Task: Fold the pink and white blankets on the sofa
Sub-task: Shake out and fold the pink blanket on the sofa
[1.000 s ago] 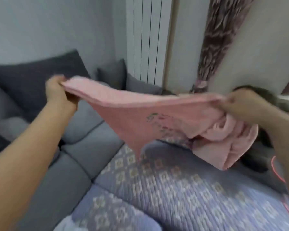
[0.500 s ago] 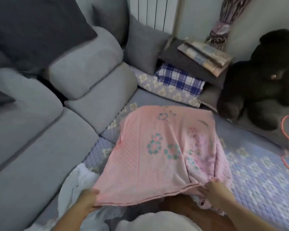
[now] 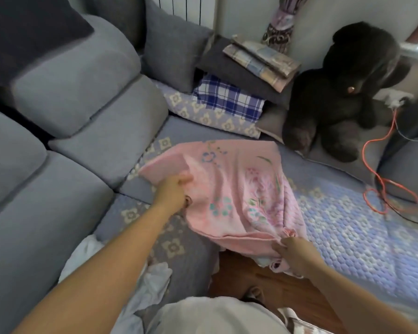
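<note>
The pink blanket (image 3: 237,189), printed with flowers, lies partly folded on the quilted sofa seat (image 3: 348,227). My left hand (image 3: 173,191) grips its left edge, which is lifted and turned over toward the far side. My right hand (image 3: 297,255) pinches the near right corner at the seat's front edge. A white blanket (image 3: 152,280) lies crumpled at the lower left, beside my left forearm, and my arm hides part of it.
Grey back cushions (image 3: 70,75) line the left side. Folded cloths, among them a blue plaid one (image 3: 227,97), are stacked at the back. A big black plush bear (image 3: 343,92) sits at the right with an orange cable (image 3: 381,184) trailing over the seat.
The blanket came down from the air onto the seat. Since half a second ago my left hand has carried the near left corner up and forward over the blanket; my right hand stays at the near right corner.
</note>
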A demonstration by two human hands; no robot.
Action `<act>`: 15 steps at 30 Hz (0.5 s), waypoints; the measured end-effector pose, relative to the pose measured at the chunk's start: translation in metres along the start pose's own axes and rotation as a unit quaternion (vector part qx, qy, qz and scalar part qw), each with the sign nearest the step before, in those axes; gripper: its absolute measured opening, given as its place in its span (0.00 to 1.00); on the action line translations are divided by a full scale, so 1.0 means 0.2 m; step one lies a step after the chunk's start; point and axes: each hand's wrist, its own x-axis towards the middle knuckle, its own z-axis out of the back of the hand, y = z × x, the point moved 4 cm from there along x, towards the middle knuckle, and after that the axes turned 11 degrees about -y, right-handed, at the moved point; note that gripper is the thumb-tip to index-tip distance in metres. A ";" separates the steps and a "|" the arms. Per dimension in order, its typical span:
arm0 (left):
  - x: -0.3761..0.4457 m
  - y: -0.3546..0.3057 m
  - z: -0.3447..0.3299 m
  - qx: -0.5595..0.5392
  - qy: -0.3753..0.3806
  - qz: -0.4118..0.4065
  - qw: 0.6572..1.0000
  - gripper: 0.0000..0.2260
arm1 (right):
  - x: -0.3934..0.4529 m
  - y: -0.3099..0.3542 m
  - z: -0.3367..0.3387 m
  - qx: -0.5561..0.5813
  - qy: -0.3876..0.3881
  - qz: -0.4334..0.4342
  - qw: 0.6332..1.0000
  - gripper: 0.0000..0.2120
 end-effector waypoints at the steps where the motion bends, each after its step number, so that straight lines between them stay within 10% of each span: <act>1: -0.17 -0.06 -0.02 0.056 0.042 0.023 0.997 0.18 | -0.01 -0.04 0.00 -0.001 0.000 -0.006 1.000 0.20; 4: -0.55 -0.07 -0.10 0.111 0.187 0.116 0.969 0.07 | -0.03 -0.10 0.00 -0.013 -0.006 0.001 1.000 0.20; 15: -0.68 0.32 0.03 0.066 0.002 0.242 0.968 0.10 | -0.06 -0.11 -0.17 -0.059 0.036 0.023 0.997 0.18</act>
